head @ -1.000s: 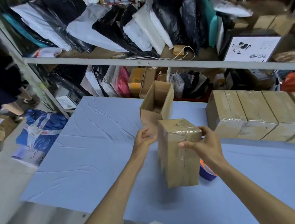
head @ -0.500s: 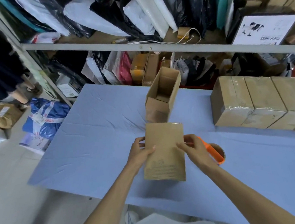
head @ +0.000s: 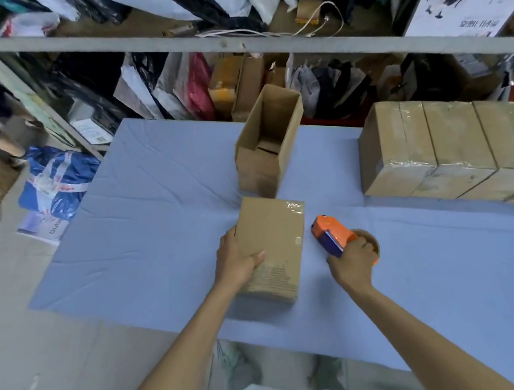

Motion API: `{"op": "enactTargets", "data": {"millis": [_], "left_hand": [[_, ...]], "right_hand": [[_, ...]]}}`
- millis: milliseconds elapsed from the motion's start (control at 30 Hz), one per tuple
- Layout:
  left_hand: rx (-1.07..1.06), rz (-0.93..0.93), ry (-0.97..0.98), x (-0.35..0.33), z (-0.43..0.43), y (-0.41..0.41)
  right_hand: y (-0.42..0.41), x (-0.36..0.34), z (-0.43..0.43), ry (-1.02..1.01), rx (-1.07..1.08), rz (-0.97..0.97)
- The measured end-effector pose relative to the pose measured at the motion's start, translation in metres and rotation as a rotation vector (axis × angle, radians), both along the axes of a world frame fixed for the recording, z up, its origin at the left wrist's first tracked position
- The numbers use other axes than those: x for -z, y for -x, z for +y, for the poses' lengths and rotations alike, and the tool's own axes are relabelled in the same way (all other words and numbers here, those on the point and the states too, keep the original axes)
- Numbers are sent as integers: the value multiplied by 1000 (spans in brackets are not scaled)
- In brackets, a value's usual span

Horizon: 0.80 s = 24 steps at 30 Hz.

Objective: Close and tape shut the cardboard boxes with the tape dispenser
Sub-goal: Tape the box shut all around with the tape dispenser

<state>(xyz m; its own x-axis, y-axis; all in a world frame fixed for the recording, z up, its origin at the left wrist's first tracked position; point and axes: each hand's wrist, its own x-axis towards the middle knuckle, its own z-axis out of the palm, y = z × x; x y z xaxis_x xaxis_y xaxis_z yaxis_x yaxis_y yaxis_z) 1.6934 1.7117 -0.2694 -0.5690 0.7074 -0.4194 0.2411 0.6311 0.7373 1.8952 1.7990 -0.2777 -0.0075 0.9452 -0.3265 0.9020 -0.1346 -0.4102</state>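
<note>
Brown cardboard fills the middle of the view: a closed cardboard box (head: 272, 241) lies flat on the blue-covered counter (head: 144, 227), with clear tape shining along its far edge. The left hand (head: 236, 263) holds this box by its left side, thumb laid across the top face and the other fingers wrapped around the edge. Just right of the box, apart from it, sits the orange and blue tape dispenser (head: 330, 234), its nose pointing towards the far left. The right hand (head: 351, 261) grips the dispenser from the near side, its fingers (head: 362, 244) curled over the roll end.

Behind the closed box stands an open cardboard box (head: 266, 158), its top flaps upright and its inside in shadow; its near corner comes close to the closed box's far edge. Along the right of the counter a row of taped boxes (head: 452, 150) sits pressed side by side. A grey metal shelf rack (head: 148, 43) runs across the back, stuffed with black, white and pink bags. A blue sack (head: 55, 179) lies on the floor to the left.
</note>
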Motion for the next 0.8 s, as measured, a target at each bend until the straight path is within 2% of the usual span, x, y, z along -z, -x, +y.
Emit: {"op": "enactTargets", "data": {"millis": [100,233,333,433,533,667,800], "left_hand": [[-4,22,-5,0,-1,-2],[-59,18,-9,-4,-2,4],[-8,92,3,-13,1,7],[59,238,-170,-36,12,2],[248,253,-384,-69,33,-16],[609,304,-586,-97,42,-39],[632,363,-661,-105,37,-43]], "right_hand": [[-1,14,0,53,-76,-13],[1,19,5,19,-14,-35],[-8,13,10,-97,-37,50],[-17,-8,8,-337,-22,378],[-26,-34,8,-443,-146,485],[-29,-55,15,-618,-366,441],[-31,-68,21,-683,-416,424]]}}
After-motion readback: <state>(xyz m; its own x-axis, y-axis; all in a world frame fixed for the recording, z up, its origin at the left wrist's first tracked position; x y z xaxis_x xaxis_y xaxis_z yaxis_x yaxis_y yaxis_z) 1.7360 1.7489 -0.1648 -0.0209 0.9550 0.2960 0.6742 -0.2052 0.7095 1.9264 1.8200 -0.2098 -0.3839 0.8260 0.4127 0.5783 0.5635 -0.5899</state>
